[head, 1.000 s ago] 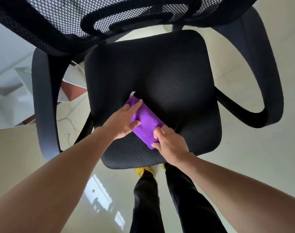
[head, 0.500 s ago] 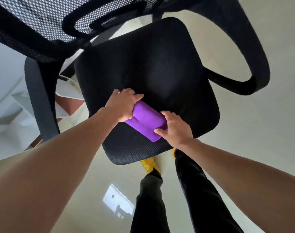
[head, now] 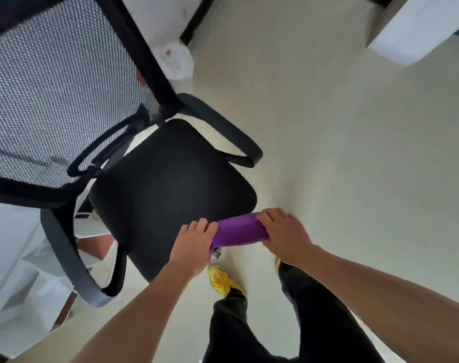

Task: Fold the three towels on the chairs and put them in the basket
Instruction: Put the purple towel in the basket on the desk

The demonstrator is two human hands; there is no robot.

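A folded purple towel [head: 240, 229] hangs in the air just off the front right corner of the black office chair's seat [head: 170, 184]. My left hand [head: 194, 244] grips its left end, where a small white tag pokes out below. My right hand [head: 286, 234] grips its right end, fingers curled over the top. The chair seat is bare. No basket and no other towels are in view.
The chair's mesh backrest [head: 52, 100] and armrests [head: 223, 127] fill the left side. A white plastic bag [head: 176, 58] lies on the pale floor beyond it. White furniture [head: 417, 30] stands at the top right, shelves at the left. My yellow shoes [head: 223, 281] are below.
Both hands have lifted the folded towel off the seat and carried it right, past the seat's front edge. The view has swung to the right, showing more floor.
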